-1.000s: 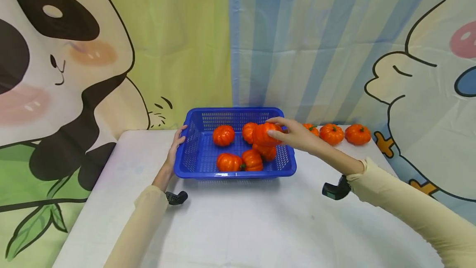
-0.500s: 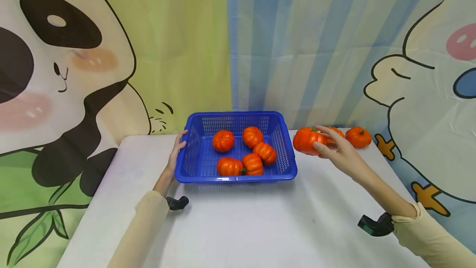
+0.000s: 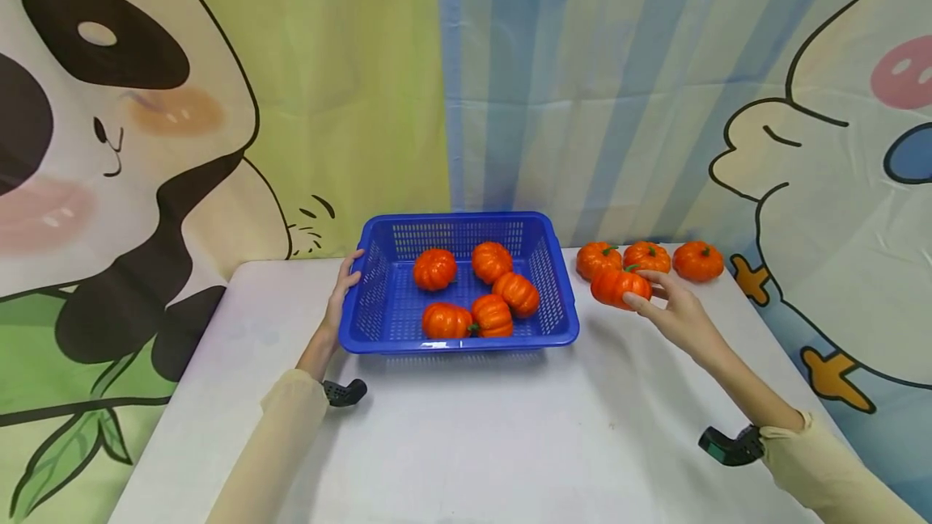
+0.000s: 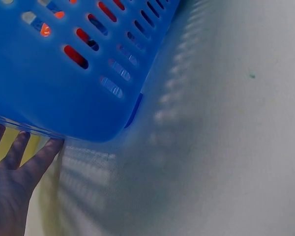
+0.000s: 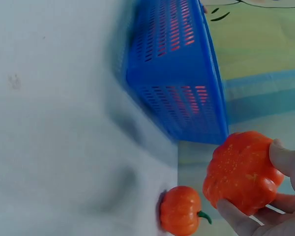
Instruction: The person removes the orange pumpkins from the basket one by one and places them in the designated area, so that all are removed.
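Note:
My right hand grips a small orange pumpkin between thumb and fingers, right of the basket. In the right wrist view that pumpkin is seen close, its ribbed side toward the camera. The blue plastic basket holds several orange pumpkins, among them one pumpkin at the back left. My left hand rests against the basket's left side. Seen from the left wrist, its fingers are spread and fairly straight, tips at the basket wall.
Three more pumpkins stand in a row at the table's back right: a left one, a middle one and a right one. A printed curtain hangs right behind the white table.
My right hand has carried the pumpkin from above the basket out to the right, then slightly down, in front of the row. The left hand stays at the basket.

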Available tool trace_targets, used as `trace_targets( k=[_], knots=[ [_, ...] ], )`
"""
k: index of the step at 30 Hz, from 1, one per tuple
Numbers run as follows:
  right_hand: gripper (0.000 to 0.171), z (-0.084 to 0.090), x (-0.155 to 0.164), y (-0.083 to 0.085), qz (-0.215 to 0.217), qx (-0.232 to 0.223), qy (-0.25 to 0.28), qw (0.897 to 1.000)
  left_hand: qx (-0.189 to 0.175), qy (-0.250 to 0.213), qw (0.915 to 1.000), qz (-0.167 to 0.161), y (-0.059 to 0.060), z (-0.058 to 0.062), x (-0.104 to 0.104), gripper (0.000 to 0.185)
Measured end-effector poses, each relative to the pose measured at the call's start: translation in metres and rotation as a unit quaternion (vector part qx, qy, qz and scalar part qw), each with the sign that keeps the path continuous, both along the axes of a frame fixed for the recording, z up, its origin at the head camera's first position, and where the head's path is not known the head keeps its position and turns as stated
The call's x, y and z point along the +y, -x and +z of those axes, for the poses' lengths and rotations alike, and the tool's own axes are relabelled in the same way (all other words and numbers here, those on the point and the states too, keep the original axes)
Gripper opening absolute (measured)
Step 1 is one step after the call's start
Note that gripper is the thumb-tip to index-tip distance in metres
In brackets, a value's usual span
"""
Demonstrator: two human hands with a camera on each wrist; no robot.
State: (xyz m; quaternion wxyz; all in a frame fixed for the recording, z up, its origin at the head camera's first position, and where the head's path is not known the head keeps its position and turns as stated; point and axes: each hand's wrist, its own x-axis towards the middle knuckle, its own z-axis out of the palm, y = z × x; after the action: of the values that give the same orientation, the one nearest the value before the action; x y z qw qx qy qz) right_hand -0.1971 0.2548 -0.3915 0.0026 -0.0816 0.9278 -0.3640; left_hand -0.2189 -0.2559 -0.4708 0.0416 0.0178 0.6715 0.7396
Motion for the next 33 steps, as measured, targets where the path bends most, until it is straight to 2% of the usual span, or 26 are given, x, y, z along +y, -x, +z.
trace_targets(
  k=[4, 12, 20, 28, 33],
  knots=[
    [0.062, -0.006, 0.003, 0.005, -0.005, 0.012, 0.002, 1.000, -0.001, -0.002, 1.0000, 0.000, 0.000, 0.000, 0.000, 0.052],
    [0.065, -0.014, 0.004, 0.012, -0.001, 0.015, 0.044, 0.999, -0.001, -0.002, 1.0000, 0.004, 0.000, 0.000, 0.000, 0.053],
    [0.065, -0.032, 0.005, 0.023, -0.004, 0.022, 0.077, 0.997, 0.000, -0.006, 1.0000, 0.005, 0.000, 0.000, 0.000, 0.053],
    [0.080, -0.055, 0.006, 0.036, -0.006, 0.015, 0.019, 1.000, -0.001, -0.007, 1.0000, 0.007, 0.000, 0.000, 0.000, 0.052],
    [0.084, -0.066, 0.004, 0.041, -0.017, -0.027, -0.009, 0.999, 0.001, -0.002, 1.0000, 0.006, 0.000, -0.001, 0.001, 0.053]
  ],
)
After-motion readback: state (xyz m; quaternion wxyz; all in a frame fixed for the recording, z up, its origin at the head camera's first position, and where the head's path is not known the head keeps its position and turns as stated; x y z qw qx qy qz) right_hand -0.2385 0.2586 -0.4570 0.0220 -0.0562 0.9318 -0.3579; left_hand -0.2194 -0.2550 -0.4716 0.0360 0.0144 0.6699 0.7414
